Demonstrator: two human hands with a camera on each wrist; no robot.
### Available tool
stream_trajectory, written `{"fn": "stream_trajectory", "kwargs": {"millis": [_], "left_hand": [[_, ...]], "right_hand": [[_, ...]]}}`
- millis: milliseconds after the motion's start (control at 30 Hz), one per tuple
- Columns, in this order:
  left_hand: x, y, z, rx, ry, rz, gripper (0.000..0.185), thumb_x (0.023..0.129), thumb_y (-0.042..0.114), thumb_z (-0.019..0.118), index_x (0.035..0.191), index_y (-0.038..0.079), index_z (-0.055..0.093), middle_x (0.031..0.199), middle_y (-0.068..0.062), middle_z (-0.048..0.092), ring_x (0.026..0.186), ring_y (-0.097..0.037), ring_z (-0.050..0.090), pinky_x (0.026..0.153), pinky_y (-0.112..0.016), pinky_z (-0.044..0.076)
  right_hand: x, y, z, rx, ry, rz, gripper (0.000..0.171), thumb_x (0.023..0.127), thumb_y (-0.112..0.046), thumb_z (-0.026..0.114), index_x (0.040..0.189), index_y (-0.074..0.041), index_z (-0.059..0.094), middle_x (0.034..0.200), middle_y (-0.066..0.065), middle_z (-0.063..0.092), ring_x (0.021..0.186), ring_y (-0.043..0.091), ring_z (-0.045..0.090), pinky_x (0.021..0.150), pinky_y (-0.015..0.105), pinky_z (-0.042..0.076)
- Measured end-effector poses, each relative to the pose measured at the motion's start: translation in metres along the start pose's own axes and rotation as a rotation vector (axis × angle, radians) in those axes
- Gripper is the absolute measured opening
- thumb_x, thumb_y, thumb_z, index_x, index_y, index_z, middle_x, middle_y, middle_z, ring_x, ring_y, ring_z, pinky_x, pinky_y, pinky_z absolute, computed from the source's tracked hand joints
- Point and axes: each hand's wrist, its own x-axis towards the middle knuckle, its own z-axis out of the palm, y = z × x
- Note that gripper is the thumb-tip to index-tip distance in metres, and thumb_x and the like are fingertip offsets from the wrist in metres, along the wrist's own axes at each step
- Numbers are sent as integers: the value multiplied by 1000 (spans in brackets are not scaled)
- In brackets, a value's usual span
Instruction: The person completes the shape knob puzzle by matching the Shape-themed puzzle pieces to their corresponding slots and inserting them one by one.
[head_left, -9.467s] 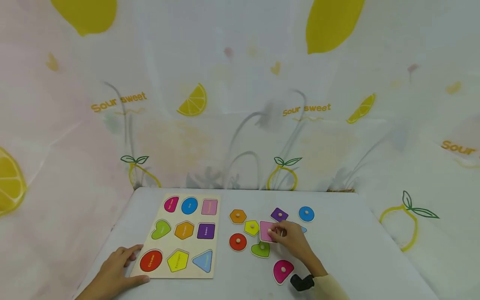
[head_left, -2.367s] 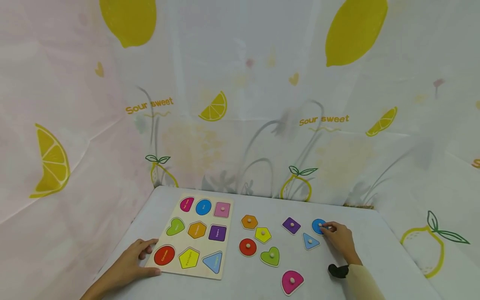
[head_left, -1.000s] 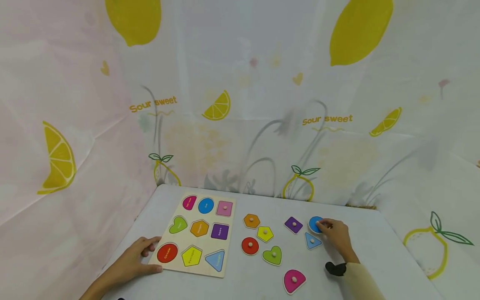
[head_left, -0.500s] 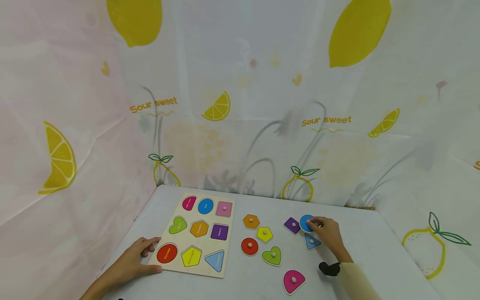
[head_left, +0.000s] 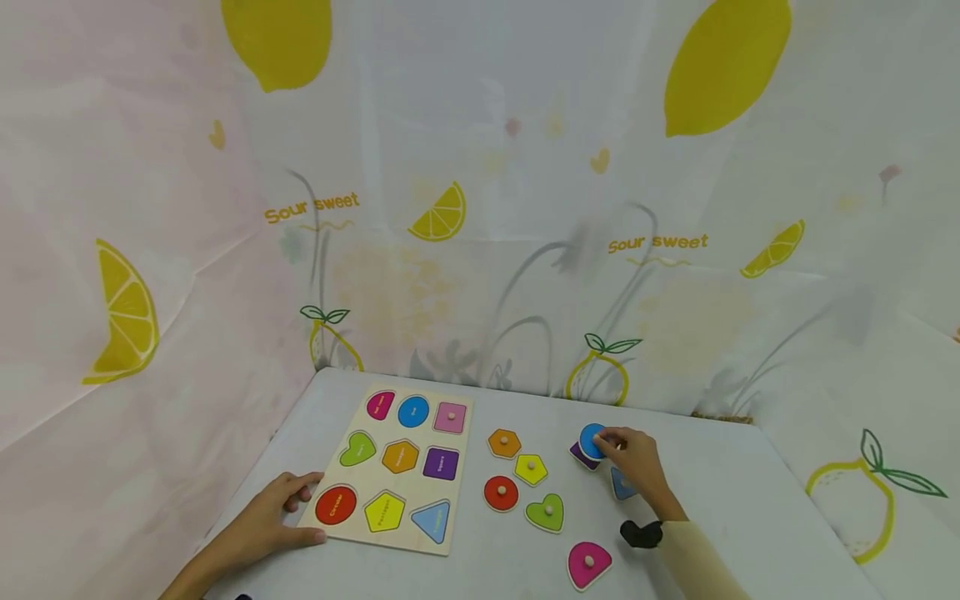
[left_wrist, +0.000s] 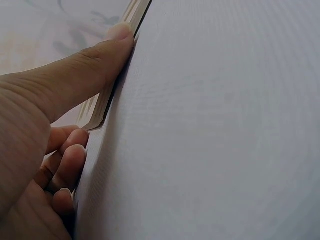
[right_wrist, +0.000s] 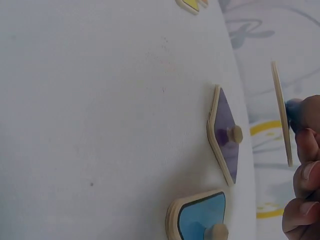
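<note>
The wooden shape puzzle board [head_left: 427,433] lies at the left of the table in the head view. At its near left corner my left hand [head_left: 258,521] grips it, thumb [left_wrist: 95,62] on the front edge and the other fingers round the side. My right hand [head_left: 636,467] pinches the knob of a blue oval puzzle piece [head_left: 590,442]. That piece is raised off the table, seen edge-on in the right wrist view, and overlaps the purple piece [right_wrist: 225,120] in the head view. A light blue triangle piece [head_left: 621,485] lies partly hidden behind the right hand.
A pink square piece [head_left: 444,418] sits in the board's far right recess. Loose on the white table lie an orange hexagon [head_left: 501,447], yellow pentagon [head_left: 527,475], red circle [head_left: 497,500], green heart [head_left: 542,518] and magenta half-round piece [head_left: 581,573]. Lemon-printed sheeting stands behind.
My right hand earlier held the pink square, now in the board. It has since taken hold of the blue oval, lifted it and moved it left over the purple piece. The left hand stays put.
</note>
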Motion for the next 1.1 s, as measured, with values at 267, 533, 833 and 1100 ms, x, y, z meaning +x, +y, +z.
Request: {"fn": "stream_trajectory", "kwargs": {"millis": [267, 533, 833, 1100], "left_hand": [[1, -1, 0, -6, -1, 4, 98, 62, 38, 99, 142, 1, 57, 100, -3, 49, 92, -20, 44, 71, -26, 41], [2, -1, 0, -13, -10, -13, 99, 62, 38, 99, 143, 2, 56, 100, -2, 49, 93, -20, 44, 72, -26, 42], [3, 2, 0, 3, 10, -17, 98, 62, 39, 99, 143, 3, 57, 101, -2, 50, 93, -20, 44, 71, -27, 42], [1, 3, 0, 14, 9, -23, 99, 60, 39, 99, 143, 3, 57, 100, -2, 49, 92, -20, 44, 71, -27, 42]], "right_hand": [[6, -15, 14, -9, 6, -46, 20, 92, -19, 79, 103, -3, 79, 72, -7, 58, 69, 12, 51, 61, 25, 43], [10, -31, 28, 32, -12, -35, 18, 91, -18, 80, 102, -3, 78, 73, -4, 57, 73, 14, 52, 65, 25, 45], [20, -52, 43, 73, 10, -114, 18, 91, -18, 81, 100, -3, 79, 71, -6, 57, 71, 13, 53, 63, 25, 47], [25, -73, 60, 119, -12, -151, 12, 91, -17, 80, 96, -6, 79, 69, -8, 56, 70, 12, 53, 64, 25, 46]]}}
